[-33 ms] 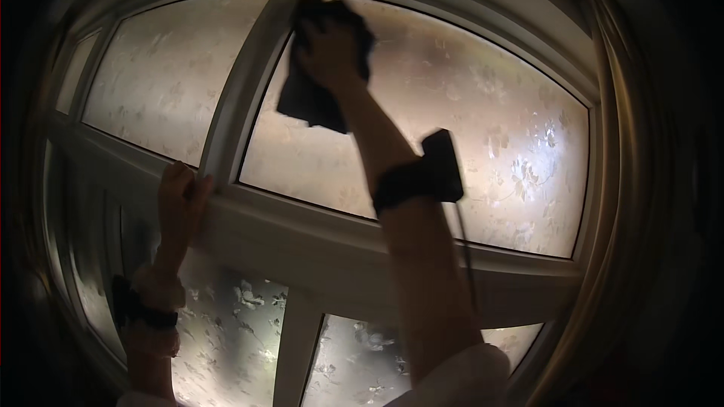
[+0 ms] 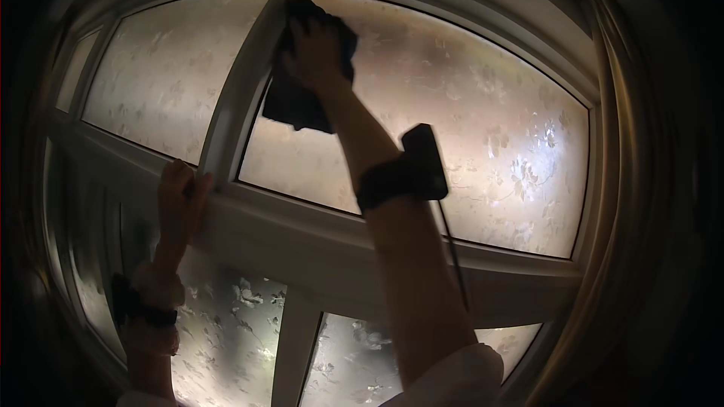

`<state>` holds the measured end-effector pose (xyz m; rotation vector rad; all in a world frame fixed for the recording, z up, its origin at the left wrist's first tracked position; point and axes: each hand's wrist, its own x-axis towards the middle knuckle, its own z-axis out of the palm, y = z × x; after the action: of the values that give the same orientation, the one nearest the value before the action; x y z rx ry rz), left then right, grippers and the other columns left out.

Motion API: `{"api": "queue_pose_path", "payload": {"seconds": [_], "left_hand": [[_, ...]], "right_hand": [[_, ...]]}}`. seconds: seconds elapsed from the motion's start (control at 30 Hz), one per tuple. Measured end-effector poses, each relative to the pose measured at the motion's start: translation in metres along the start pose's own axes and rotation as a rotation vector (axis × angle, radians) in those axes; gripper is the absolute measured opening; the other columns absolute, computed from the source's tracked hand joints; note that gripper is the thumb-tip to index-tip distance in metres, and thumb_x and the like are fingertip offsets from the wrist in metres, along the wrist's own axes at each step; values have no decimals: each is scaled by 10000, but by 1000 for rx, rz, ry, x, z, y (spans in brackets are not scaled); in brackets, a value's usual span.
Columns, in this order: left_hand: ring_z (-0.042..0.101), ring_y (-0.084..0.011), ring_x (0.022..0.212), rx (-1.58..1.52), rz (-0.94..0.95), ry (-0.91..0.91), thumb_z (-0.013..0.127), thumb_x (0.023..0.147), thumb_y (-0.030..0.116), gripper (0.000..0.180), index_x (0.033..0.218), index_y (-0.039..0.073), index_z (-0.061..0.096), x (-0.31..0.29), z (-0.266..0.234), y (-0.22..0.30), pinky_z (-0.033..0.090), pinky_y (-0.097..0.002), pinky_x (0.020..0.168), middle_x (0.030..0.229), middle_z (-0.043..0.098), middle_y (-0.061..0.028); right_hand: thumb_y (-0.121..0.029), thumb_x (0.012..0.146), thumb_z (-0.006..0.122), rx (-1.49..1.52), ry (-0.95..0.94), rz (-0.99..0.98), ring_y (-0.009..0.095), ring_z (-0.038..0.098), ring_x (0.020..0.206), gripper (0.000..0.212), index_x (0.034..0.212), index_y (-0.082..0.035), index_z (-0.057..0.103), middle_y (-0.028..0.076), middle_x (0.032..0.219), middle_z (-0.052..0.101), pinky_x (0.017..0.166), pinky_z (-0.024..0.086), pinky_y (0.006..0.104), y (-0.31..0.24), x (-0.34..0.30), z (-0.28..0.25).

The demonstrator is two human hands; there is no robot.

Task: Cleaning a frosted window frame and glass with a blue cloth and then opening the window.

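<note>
My right hand presses a dark cloth to the upper left corner of a frosted window pane with a leaf pattern. Its fingers lie bent over the cloth, which hangs below the palm and overlaps the edge of the upright bar. Lower on the left, my left hand grips the pale window frame where the rail meets that bar, its fingers curled over the ledge. Both arms are raised and in shadow.
A second frosted pane lies left of the bar, with lower patterned panes beneath the rail. A long curtain hangs at the right. My right wrist wears a strapped black device with a trailing cable; a dark band circles my left forearm.
My right hand has slid the cloth a little to the left, toward and partly over the upright bar. The left hand has stayed in place on the frame.
</note>
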<state>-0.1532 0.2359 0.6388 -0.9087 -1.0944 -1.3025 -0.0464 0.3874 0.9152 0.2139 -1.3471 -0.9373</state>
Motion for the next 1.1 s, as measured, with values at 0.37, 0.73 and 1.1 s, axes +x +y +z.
{"api": "queue_pose_path", "payload": {"seconds": [0.37, 0.73, 1.1], "left_hand": [[406, -279, 628, 83, -69, -40, 672, 781, 138, 360, 616, -16, 391, -19, -12, -21, 331, -389, 580, 681, 400, -118], [428, -271, 652, 16, 62, 37, 678, 749, 108, 329, 605, 2, 402, -5, 9, -15, 343, -385, 578, 673, 402, -112], [454, -274, 681, -15, -77, 26, 694, 730, 121, 303, 592, 6, 450, -7, -3, -8, 372, -375, 588, 680, 441, -98]], "right_hand": [[-119, 795, 478, -186, -251, 187, 317, 516, 1132, 467, 1259, -124, 530, 125, 1242, 548, 968, 399, 395, 168, -143, -212], [-529, 768, 553, -857, 138, 393, 348, 627, 879, 457, 1063, -186, 620, 182, 943, 600, 712, 526, 456, 275, -69, -160], [-281, 706, 643, 35, -21, 135, 376, 592, 994, 581, 1263, -169, 524, 197, 1135, 581, 875, 476, 432, 68, 46, 10]]}}
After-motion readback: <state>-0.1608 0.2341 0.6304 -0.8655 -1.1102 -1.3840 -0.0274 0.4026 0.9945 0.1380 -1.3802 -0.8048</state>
